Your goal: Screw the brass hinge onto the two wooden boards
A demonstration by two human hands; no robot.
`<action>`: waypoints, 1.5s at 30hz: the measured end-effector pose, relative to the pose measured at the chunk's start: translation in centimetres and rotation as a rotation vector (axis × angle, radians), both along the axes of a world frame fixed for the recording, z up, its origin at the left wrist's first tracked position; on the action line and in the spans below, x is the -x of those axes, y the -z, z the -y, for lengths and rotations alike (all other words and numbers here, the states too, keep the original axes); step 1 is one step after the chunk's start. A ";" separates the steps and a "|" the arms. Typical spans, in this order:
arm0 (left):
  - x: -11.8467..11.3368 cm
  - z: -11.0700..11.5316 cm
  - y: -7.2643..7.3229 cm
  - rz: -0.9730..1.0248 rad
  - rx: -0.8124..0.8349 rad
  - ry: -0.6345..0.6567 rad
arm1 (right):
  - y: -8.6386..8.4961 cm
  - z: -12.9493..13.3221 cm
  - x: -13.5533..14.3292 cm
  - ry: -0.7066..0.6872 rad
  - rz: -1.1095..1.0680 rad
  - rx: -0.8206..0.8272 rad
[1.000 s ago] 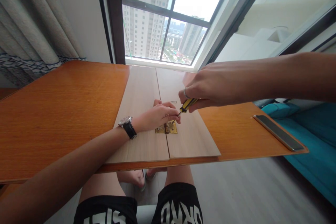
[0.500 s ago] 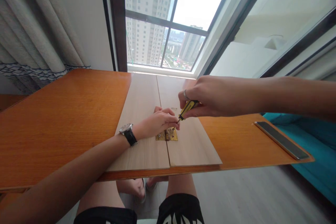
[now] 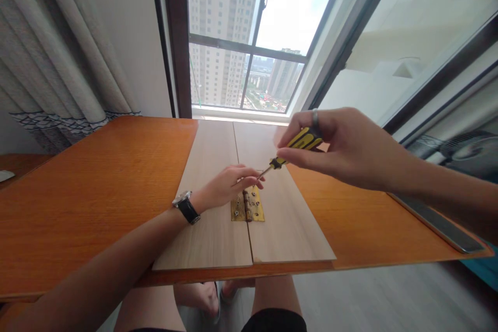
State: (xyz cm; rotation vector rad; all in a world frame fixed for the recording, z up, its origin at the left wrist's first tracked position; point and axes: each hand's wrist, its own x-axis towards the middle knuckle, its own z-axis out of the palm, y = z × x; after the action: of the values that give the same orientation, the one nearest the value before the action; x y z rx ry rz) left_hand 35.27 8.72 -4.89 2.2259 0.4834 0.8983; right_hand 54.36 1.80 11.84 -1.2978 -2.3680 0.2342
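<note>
My right hand (image 3: 330, 148) is closed around the yellow-and-black handle of a screwdriver (image 3: 301, 141), its shaft slanting down to the left. The tip meets the fingers of my left hand (image 3: 229, 184), which are drawn together around it; whatever they pinch is too small to make out. Just below those fingers, a brass-coloured hinge (image 3: 248, 207) lies across the seam between two pale wooden boards, the left board (image 3: 206, 238) and the right board (image 3: 290, 233). Screw heads show in the hinge's left leaf. My left hand covers the hinge's upper part.
The boards lie on an orange-brown wooden table (image 3: 97, 181). A dark flat device like a phone (image 3: 439, 223) rests near the table's right edge, partly behind my right forearm. Beyond the table stand a window (image 3: 249, 49) and a grey curtain (image 3: 62, 46).
My right hand has drawn back a little up and to the right, showing more of the screwdriver's shaft. My left fingers have loosened slightly, and more of the hinge shows. The view has tilted slightly.
</note>
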 end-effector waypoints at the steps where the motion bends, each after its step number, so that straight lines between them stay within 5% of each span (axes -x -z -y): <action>1: 0.0 -0.3 -0.2 0.031 0.005 -0.033 | 0.2 -0.1 -0.7 0.027 -0.129 -0.026; 4: -0.6 -1.3 -0.8 0.070 0.001 -0.157 | 2.3 -1.3 -3.1 0.123 -0.519 0.002; 8: -2.4 -2.9 -0.8 -0.138 -0.092 -0.368 | 8.2 -4.2 -6.4 0.252 -0.965 0.151; 12: -4.7 -4.7 -0.3 -0.526 -0.226 -0.389 | 13.9 -7.3 -8.5 0.282 -1.201 0.195; 16: -6.3 -5.8 -0.4 -0.608 -0.255 -0.388 | 16.8 -9.2 -9.1 0.342 -1.387 0.218; 20: -6.2 -5.1 -1.4 -0.612 -0.260 -0.386 | 17.2 -9.2 -9.3 0.354 -1.526 0.270; 24: -3.9 -2.1 -1.7 -0.443 -0.138 -0.351 | 16.8 -8.4 -9.2 0.318 -1.616 0.342; 32: -0.1 3.0 0.4 -0.108 0.101 -0.090 | 16.3 -7.9 -7.9 0.308 -1.673 0.424; 45: 0.2 2.5 0.8 -0.111 -0.235 0.009 | 16.3 -7.2 -7.9 0.281 -1.622 0.423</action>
State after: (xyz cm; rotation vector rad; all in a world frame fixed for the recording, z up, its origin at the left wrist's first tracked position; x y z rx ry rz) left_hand 35.06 6.24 -5.70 2.5000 0.4366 0.8676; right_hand 62.22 9.01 -4.48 -0.8864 -0.7557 1.1784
